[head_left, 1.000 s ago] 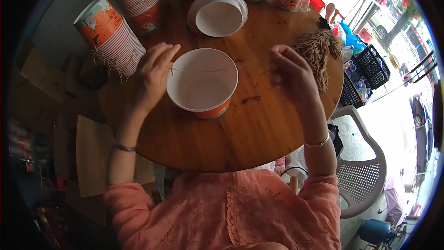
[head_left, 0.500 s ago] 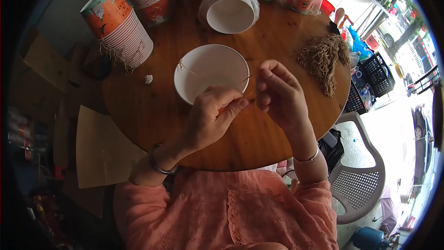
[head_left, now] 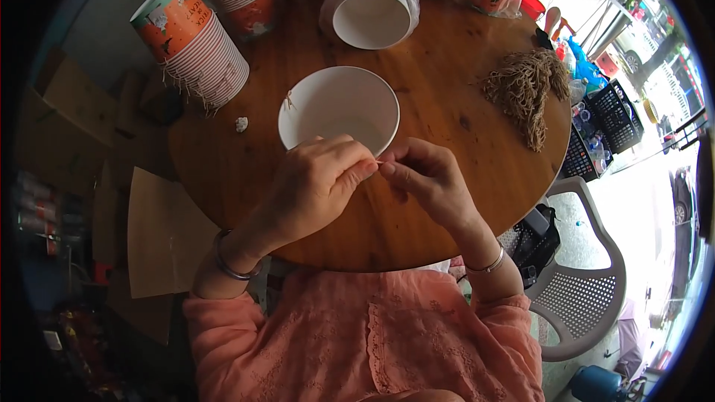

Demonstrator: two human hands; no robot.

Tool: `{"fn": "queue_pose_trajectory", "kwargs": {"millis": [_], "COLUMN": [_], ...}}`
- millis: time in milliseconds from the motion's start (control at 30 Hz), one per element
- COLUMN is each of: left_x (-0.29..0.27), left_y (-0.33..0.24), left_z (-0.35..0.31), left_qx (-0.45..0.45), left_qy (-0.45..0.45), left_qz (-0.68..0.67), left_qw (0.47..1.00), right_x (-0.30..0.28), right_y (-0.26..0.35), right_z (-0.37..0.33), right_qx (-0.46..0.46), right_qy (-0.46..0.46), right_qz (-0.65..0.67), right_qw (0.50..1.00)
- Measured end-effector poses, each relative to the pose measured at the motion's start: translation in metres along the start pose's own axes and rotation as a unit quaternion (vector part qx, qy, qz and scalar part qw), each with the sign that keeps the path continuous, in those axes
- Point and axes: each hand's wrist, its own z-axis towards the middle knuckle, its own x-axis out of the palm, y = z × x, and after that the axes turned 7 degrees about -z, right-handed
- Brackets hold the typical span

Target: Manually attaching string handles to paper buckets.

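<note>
A white-lined paper bucket (head_left: 335, 104) rests on the round wooden table (head_left: 424, 234), its open mouth toward me. A short knotted bit of brown twine (head_left: 289, 99) sticks out of its inner left wall. At the bucket's near rim my left hand (head_left: 322, 186) is closed in a pinch. My right hand (head_left: 430, 179) pinches too, its fingertips almost meeting the left ones. A thin light strand, apparently twine, shows between both sets of fingertips; the rest is hidden by the fingers.
A stack of orange and striped paper buckets (head_left: 201, 48) with twine ends leans at left, near a small white lump (head_left: 241, 124). Wrapped buckets (head_left: 372, 21) line the back. A bundle of brown twine (head_left: 525, 93) lies right. A grey chair (head_left: 577, 305) stands at right.
My right hand has come down and left to meet the left fingertips. The left hand has shifted slightly left. The strand once stretched between the hands is now mostly hidden.
</note>
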Motion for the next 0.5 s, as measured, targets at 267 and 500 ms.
{"fn": "queue_pose_trajectory", "kwargs": {"millis": [267,500], "left_x": [0.012,0.025], "left_y": [0.022,0.013], "left_z": [-0.010,-0.009], "left_qx": [-0.142,-0.143], "left_qy": [-0.081,-0.055], "left_qz": [-0.250,-0.205], "left_qw": [0.954,0.967], "right_x": [0.005,0.006], "right_y": [0.000,-0.007], "right_z": [-0.005,-0.002], "right_qx": [-0.073,-0.083], "right_qy": [-0.072,-0.089], "right_qz": [-0.034,-0.062], "right_qw": [0.994,0.991]}}
